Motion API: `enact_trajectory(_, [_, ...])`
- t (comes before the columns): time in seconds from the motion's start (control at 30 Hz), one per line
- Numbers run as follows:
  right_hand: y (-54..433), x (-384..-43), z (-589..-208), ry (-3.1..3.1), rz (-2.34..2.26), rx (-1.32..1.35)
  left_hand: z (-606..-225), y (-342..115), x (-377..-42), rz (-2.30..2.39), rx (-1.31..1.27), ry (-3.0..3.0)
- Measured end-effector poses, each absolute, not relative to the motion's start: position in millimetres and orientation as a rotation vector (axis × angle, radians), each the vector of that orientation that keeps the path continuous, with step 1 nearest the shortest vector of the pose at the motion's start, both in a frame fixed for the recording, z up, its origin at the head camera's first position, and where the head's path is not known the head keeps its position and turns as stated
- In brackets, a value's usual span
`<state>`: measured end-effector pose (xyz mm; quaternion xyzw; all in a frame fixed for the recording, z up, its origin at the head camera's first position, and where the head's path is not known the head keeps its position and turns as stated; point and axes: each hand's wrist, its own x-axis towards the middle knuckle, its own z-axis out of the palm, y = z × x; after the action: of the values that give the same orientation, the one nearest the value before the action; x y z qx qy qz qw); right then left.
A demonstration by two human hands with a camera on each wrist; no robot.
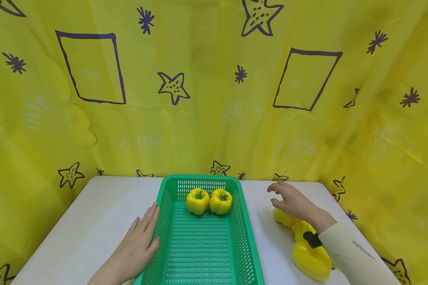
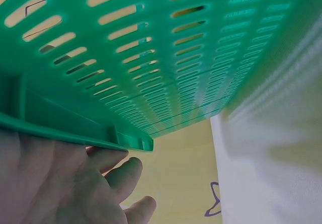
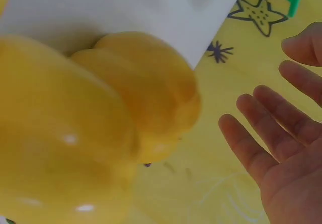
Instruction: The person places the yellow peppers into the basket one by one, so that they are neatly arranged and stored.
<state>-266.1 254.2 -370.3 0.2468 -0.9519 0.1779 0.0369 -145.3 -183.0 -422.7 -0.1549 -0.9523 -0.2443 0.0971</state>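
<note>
Two yellow bell peppers, one on the left (image 1: 197,204) and one on the right (image 1: 221,202), sit side by side at the far end of a green plastic basket (image 1: 249,237). My left hand (image 1: 137,242) lies with extended fingers along the basket's left rim, and the left wrist view has the rim (image 2: 65,139) against the hand. Over several more yellow bell peppers (image 1: 310,261) on the table's right side, my right hand (image 1: 294,201) is held with fingers spread and nothing between them. The right wrist view shows a gap between those fingers and the nearest pepper (image 3: 146,93).
The basket stands on a white table (image 1: 82,221). A yellow curtain (image 1: 199,130) with dark star drawings hangs behind the table and along both sides. My right sleeve (image 1: 353,253) partly covers the loose peppers.
</note>
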Motion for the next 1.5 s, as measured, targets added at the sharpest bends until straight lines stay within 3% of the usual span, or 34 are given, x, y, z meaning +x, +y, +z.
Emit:
enact_trajectory(0.47, [269.2, -264.0, -391.6, -3.291, 0.403, 0.430, -424.1, -182.2, -143.8, -0.680, -0.426, -2.819])
enact_trajectory(1.5, [271.4, -259.8, -401.4, -3.151, 0.396, 0.507, -423.0, -182.2, -144.1, -0.715, -0.435, -2.819])
